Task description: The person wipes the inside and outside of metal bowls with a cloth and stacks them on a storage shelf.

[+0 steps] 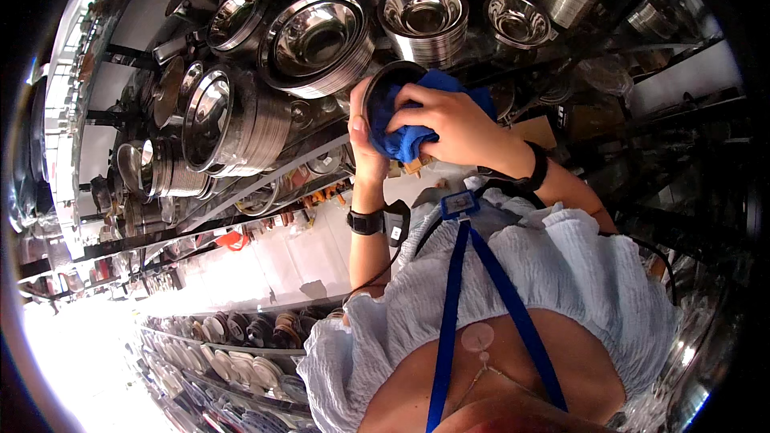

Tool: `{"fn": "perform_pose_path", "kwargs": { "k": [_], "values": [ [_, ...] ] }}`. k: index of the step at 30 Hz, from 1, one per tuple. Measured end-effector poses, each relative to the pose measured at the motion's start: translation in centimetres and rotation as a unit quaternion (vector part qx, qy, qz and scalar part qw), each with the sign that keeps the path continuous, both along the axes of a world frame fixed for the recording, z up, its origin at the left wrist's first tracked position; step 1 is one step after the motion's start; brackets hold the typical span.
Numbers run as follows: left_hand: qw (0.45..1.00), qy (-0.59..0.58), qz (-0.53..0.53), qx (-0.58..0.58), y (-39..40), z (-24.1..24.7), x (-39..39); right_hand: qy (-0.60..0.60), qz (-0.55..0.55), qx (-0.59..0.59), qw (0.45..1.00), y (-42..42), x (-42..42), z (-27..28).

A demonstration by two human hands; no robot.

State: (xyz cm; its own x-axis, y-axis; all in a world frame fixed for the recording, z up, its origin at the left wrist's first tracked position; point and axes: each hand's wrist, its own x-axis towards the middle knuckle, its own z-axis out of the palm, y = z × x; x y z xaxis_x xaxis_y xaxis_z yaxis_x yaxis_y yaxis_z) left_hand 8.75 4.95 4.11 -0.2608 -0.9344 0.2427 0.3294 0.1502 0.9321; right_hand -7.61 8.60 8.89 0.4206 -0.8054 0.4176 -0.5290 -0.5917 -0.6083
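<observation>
My left hand (365, 132) grips the rim of a round metal bowl (376, 90), which is tilted with its inside towards my right hand. A blue cloth (409, 141) is bunched in my right hand (436, 117) and pressed into the bowl, covering most of its inside. Just beyond the bowl stand a stack of wide steel basins (355, 66) and a stack of smaller steel bowls (433, 42) on a shelf.
More stacked steel basins (252, 126) lie at the left, near the shelf's metal edge (264, 177). A small steel bowl (517, 21) is at the upper right. Shelves with pale dishes (246, 367) stand across the aisle, lower left. A blue lanyard (451, 325) hangs on my chest.
</observation>
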Motion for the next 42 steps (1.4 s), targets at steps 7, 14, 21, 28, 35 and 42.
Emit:
{"fn": "perform_pose_path", "kwargs": {
  "k": [7, 14, 21, 28, 35, 42],
  "values": [
    [0.978, 0.020, -0.068, 0.196, -0.9, 0.4, 0.3, 0.021, -0.058, -0.187, 0.980, -1.0, -1.3, -1.4],
    [0.977, 0.035, -0.124, 0.169, -1.5, -2.5, 0.9, 0.038, -0.048, -0.220, 0.974, -1.2, -0.9, -0.6],
    [0.995, 0.034, -0.017, 0.089, -0.7, -0.7, -0.1, 0.052, -0.156, -0.142, 0.976, -1.8, -0.6, -1.7],
    [1.000, -0.009, 0.023, -0.010, -0.9, -0.8, -0.5, 0.028, -0.061, 0.017, 0.998, -1.8, -1.7, -1.4],
    [1.000, -0.008, 0.019, 0.004, -0.7, 0.2, -0.8, -0.273, -0.196, -0.021, 0.941, -2.4, -1.7, -1.9],
    [0.993, -0.070, 0.065, -0.064, -0.9, 0.1, -1.7, -0.273, -0.190, -0.005, 0.943, -2.2, 0.5, -1.4]
  ]
}}
